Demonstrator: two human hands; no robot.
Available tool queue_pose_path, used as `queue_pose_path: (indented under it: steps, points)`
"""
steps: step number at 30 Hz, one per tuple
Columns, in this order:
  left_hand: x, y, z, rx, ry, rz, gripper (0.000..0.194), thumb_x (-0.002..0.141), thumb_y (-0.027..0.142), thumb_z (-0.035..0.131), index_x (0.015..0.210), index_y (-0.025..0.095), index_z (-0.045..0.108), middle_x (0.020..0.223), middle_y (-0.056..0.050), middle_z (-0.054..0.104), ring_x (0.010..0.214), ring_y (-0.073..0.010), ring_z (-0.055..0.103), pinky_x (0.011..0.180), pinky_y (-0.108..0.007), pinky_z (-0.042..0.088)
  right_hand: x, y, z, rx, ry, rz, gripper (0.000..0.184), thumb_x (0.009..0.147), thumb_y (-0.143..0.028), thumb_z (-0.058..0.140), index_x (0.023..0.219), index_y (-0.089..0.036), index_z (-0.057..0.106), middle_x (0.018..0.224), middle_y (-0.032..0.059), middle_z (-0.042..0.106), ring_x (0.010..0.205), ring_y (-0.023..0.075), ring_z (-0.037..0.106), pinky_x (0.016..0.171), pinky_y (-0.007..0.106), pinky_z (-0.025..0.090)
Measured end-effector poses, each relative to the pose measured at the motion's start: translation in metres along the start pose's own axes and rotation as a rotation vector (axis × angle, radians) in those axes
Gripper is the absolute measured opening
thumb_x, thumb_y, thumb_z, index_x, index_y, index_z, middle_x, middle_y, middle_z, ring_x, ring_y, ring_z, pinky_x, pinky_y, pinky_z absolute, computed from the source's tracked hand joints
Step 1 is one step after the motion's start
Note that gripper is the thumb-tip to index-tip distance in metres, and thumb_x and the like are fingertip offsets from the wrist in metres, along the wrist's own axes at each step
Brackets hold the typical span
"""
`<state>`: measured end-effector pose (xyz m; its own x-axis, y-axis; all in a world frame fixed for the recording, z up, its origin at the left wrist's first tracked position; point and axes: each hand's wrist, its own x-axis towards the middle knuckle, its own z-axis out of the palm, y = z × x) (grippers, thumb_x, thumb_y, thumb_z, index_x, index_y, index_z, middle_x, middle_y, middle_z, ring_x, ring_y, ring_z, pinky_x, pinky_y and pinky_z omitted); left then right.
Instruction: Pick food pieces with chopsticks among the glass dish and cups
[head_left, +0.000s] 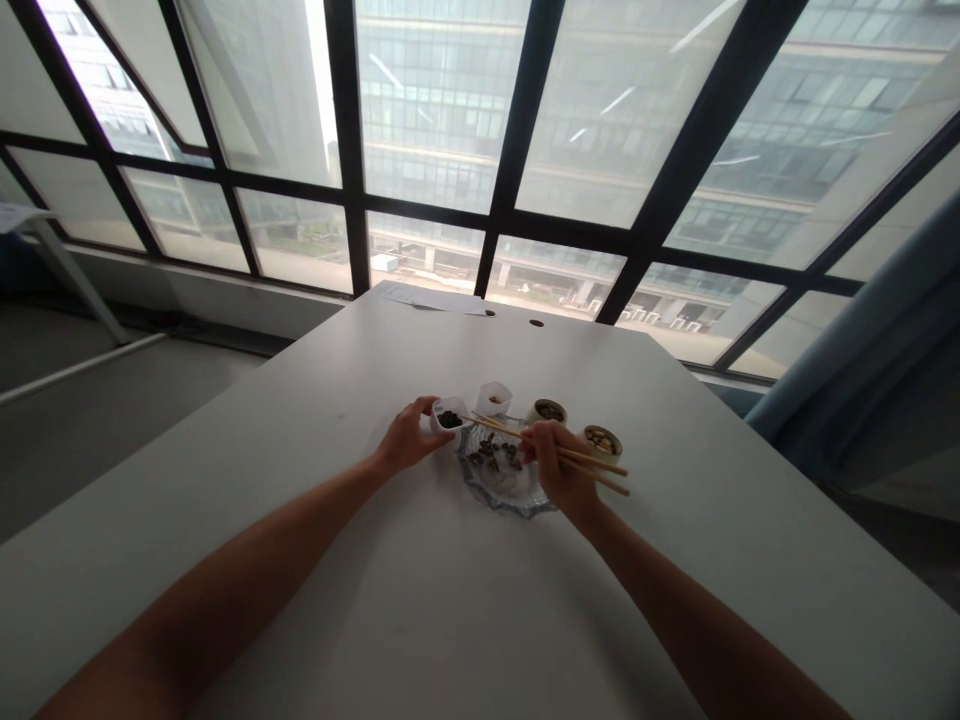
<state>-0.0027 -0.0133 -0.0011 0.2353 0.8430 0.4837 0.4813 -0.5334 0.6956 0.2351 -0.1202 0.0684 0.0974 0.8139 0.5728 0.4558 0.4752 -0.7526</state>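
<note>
My left hand (pixel 411 432) is closed around the side of a small white cup (pixel 448 408) with dark bits in it. In my right hand (pixel 556 458) is a pair of wooden chopsticks (pixel 600 464), their tips at the cup's right rim. Whether the tips pinch anything is too small to tell. Below the chopsticks lies a clear scalloped glass plate (pixel 517 508) bearing several dark pieces (pixel 489 455). My right hand covers part of the plate's right side.
Behind the plate stands a second white cup (pixel 495 397) with a little something inside. Two round containers, one with dark contents (pixel 550 411) and one with pale pieces (pixel 602 441), sit to the right. Papers (pixel 439 300) lie at the white table's (pixel 360 620) far edge, before the windows.
</note>
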Motion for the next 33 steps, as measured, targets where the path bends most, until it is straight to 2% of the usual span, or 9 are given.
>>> queue_pose_path:
  steps: [2,5,11,15,27,33]
  points:
    - [0.000,0.000,0.000,0.004,-0.003,-0.012,0.058,0.070,0.041,0.076,0.120,0.021,0.054,0.107,-0.007,0.069,0.100,-0.0231,0.066,0.087,-0.037,0.053,-0.002,0.001,-0.011,0.035,0.125,0.071,0.055,0.093,-0.065,0.047,0.072,-0.018,0.064,0.055,0.0035,0.063,0.044,0.0142,0.057,0.042,0.024,0.046]
    - [0.000,-0.001,0.000,0.006,-0.003,-0.026,0.060,0.070,0.041,0.077,0.121,0.021,0.054,0.107,-0.007,0.069,0.100,-0.0231,0.065,0.087,-0.037,0.053,-0.004,0.005,-0.024,0.003,0.180,0.146,0.059,0.089,-0.070,0.049,0.066,-0.018,0.063,0.047,0.0031,0.059,0.038,0.0142,0.053,0.035,0.024,0.041]
    - [0.001,-0.002,0.000,0.013,-0.008,-0.035,0.060,0.071,0.044,0.076,0.122,0.021,0.054,0.106,-0.007,0.069,0.099,-0.0231,0.066,0.087,-0.037,0.053,-0.008,0.014,-0.020,-0.032,0.138,0.223,0.063,0.086,-0.077,0.047,0.068,-0.018,0.062,0.050,0.0037,0.061,0.037,0.0145,0.054,0.034,0.025,0.041]
    - [0.001,-0.001,-0.001,0.003,-0.017,-0.044,0.060,0.071,0.044,0.076,0.121,0.021,0.053,0.107,-0.008,0.070,0.101,-0.0239,0.066,0.087,-0.038,0.053,-0.006,0.011,-0.016,-0.016,0.112,0.222,0.065,0.083,-0.080,0.047,0.069,-0.018,0.061,0.051,0.0034,0.061,0.039,0.0151,0.055,0.036,0.025,0.043]
    - [0.001,-0.002,0.000,0.004,-0.015,-0.049,0.060,0.070,0.045,0.075,0.122,0.022,0.054,0.108,-0.008,0.069,0.101,-0.0237,0.066,0.087,-0.037,0.053,-0.009,0.011,-0.025,-0.048,0.056,0.201,0.062,0.087,-0.076,0.045,0.068,-0.019,0.060,0.051,0.0035,0.062,0.038,0.0150,0.056,0.036,0.025,0.043]
    - [0.001,0.002,-0.002,0.004,-0.027,-0.055,0.059,0.071,0.045,0.075,0.121,0.022,0.054,0.108,-0.008,0.069,0.101,-0.0240,0.066,0.088,-0.038,0.053,-0.011,0.018,-0.027,0.046,0.151,0.290,0.060,0.085,-0.076,0.048,0.069,-0.020,0.062,0.050,0.0044,0.062,0.036,0.0178,0.056,0.034,0.029,0.046]
